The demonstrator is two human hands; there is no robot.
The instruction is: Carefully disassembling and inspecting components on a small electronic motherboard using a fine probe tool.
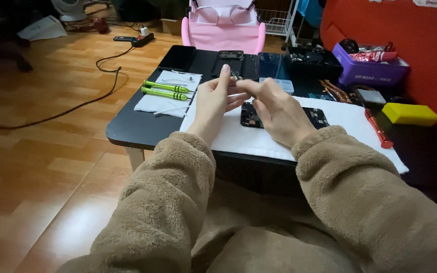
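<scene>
My left hand (214, 101) and my right hand (276, 108) meet above a low black table (137, 126), fingertips pinching a small metal part (235, 77) between them. Under the hands, an opened dark phone body (251, 116) with exposed insides lies on a white mat (259, 139). Both arms wear fuzzy tan sleeves. The hands hide the middle of the phone.
Two green-handled screwdrivers (165, 90) rest on a white cloth at left. Dark phone panels (233, 63) and a small clear box (279, 83) lie at the back, a red screwdriver (378, 129), yellow block (409, 114) and purple bin (370, 71) at right. Pink chair (223, 30) behind; cable on wood floor.
</scene>
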